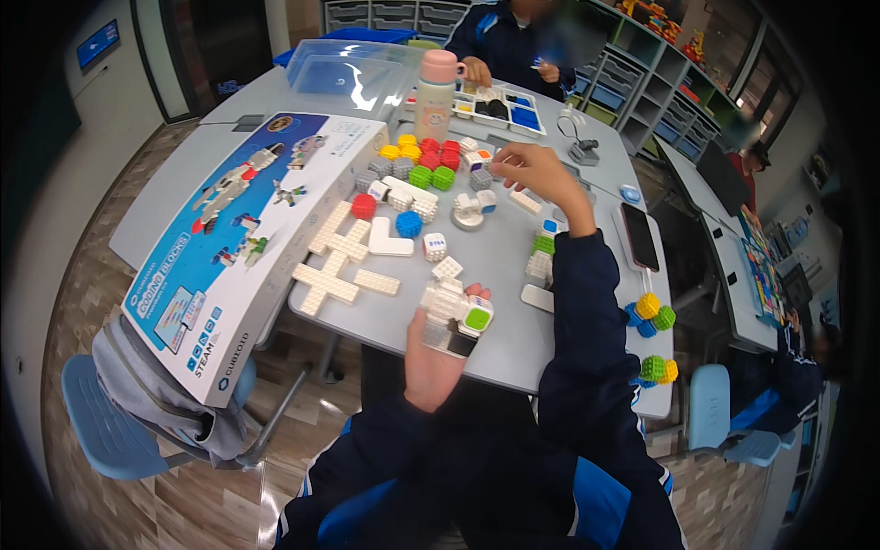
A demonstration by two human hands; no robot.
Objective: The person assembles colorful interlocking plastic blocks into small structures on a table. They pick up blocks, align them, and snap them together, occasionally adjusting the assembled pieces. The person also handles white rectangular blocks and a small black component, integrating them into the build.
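Note:
My left hand [436,368] is wrapped round a block assembly [446,307] of white and clear pieces, with a bright green square face on one cube. It is held just above the near table edge. My right hand [541,176] stretches over the middle of the table, fingers bent and apart with nothing visible in them. Its fingertips are close to a white cube with coloured marks [476,159] and a grey studded block [480,179]; whether they touch cannot be seen. A white cube [434,247] and a blue studded block [408,224] lie between my hands.
White studded plates [336,266] lie left of centre, beside a large blocks box [247,247]. Red, yellow and green blocks [443,177] cluster before a pink-lidded bottle [434,96]. A phone [640,236] lies at right. Across the table a person sits behind a parts tray [467,103].

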